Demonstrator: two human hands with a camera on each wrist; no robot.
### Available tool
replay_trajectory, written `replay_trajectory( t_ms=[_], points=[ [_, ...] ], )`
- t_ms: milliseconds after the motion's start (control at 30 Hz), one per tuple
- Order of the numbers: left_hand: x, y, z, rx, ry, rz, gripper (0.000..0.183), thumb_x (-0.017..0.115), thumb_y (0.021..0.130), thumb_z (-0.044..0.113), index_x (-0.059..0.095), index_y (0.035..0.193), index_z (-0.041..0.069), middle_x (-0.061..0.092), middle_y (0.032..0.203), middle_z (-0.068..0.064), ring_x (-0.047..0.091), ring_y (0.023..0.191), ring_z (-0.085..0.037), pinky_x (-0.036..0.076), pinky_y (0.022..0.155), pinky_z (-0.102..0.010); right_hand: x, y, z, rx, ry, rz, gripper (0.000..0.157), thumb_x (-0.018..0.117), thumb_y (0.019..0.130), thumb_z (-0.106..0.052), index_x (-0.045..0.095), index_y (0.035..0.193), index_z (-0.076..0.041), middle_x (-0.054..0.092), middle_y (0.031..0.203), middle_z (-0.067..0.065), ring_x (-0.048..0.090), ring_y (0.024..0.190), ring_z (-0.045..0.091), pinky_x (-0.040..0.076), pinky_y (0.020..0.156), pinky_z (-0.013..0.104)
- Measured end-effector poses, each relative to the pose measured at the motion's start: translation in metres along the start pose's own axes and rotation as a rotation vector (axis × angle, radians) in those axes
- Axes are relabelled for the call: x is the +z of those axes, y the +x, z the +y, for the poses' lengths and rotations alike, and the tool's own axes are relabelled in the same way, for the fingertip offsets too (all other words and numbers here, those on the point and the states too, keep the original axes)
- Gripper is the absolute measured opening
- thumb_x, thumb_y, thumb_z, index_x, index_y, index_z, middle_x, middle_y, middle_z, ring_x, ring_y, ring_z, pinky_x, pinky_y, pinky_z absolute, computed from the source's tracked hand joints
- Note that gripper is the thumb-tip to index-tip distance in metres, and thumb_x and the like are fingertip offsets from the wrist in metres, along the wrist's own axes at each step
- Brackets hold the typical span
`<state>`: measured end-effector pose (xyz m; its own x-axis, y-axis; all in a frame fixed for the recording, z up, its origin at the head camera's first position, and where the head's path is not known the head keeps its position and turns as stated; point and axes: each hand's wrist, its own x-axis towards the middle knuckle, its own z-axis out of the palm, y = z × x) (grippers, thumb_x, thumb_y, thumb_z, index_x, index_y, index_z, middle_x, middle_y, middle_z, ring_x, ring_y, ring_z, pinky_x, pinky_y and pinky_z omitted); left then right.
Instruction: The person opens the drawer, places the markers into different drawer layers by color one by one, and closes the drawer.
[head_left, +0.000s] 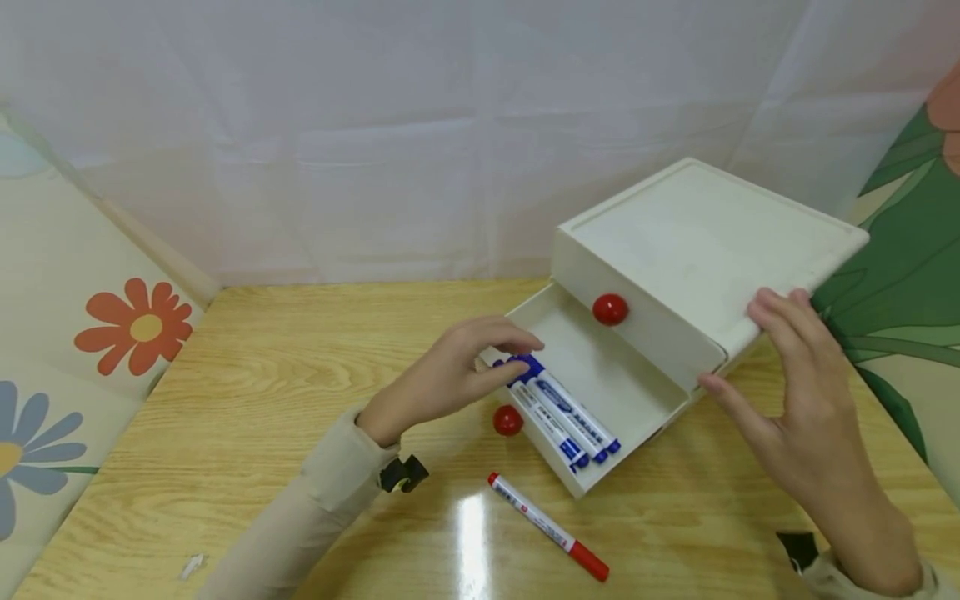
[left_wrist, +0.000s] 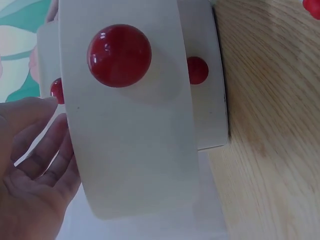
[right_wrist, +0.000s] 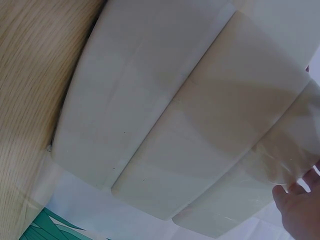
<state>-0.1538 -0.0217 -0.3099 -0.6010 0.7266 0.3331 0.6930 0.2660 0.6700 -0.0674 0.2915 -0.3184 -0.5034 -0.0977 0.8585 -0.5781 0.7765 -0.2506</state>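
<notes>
A white cabinet (head_left: 712,242) with red round knobs stands on the table, its middle drawer (head_left: 630,379) pulled out. Several white markers with blue caps (head_left: 572,408) lie side by side in this drawer, along its front. My left hand (head_left: 457,367) reaches over the drawer front, thumb and fingers apart above the marker ends; nothing shows between them. In the left wrist view its fingers (left_wrist: 47,150) are behind the drawer front (left_wrist: 135,150). My right hand (head_left: 810,408) rests on the cabinet's near right corner, fingertips on the top edge and thumb at the front corner.
A red-capped marker (head_left: 547,525) lies on the wooden table (head_left: 300,400) before the drawer. Behind hangs a pale cloth (head_left: 375,150). Panels with printed flowers (head_left: 146,327) stand at both sides. In the right wrist view the cabinet side (right_wrist: 175,115) has three tiers.
</notes>
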Motion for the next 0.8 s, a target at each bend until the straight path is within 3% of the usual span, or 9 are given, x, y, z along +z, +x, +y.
replay_trajectory(
  t_ms=[233,400,567,800],
  points=[
    [-0.002,-0.014,0.002,0.056,-0.020,0.118,0.025,0.069,0.092,0.006,0.070,0.117,0.004,0.072,0.113,-0.011,0.068,0.102,-0.023,0.057,0.092,-0.030,0.000,0.000,0.001,-0.001,-0.003,-0.003,0.081,0.055,0.094,-0.058,0.052,0.127,0.016,0.051,0.132,0.035,0.041,0.142,0.026,0.024,0.125,0.043],
    [-0.002,-0.021,0.001,0.065,-0.045,0.135,0.023,0.069,0.091,0.004,0.070,0.114,0.003,0.072,0.108,-0.011,0.068,0.098,-0.025,0.058,0.090,-0.036,0.000,0.000,0.000,-0.003,0.002,-0.004,0.080,0.055,0.094,-0.057,0.052,0.127,0.016,0.051,0.131,0.036,0.041,0.142,0.024,0.024,0.125,0.043],
    [-0.002,-0.028,0.001,0.061,-0.048,0.142,0.024,0.068,0.091,0.003,0.069,0.115,0.003,0.072,0.109,-0.011,0.068,0.100,-0.023,0.057,0.091,-0.031,0.000,0.001,0.000,-0.002,0.001,-0.008,0.080,0.054,0.094,-0.057,0.052,0.127,0.016,0.051,0.131,0.036,0.041,0.142,0.024,0.024,0.125,0.042],
    [0.000,-0.038,0.003,0.016,-0.034,0.129,0.024,0.070,0.091,0.005,0.069,0.114,0.003,0.072,0.111,-0.010,0.067,0.101,-0.018,0.057,0.091,-0.031,-0.001,0.000,0.000,0.002,-0.006,-0.016,0.081,0.054,0.094,-0.058,0.052,0.127,0.016,0.051,0.131,0.036,0.041,0.142,0.024,0.024,0.125,0.041]
  ],
)
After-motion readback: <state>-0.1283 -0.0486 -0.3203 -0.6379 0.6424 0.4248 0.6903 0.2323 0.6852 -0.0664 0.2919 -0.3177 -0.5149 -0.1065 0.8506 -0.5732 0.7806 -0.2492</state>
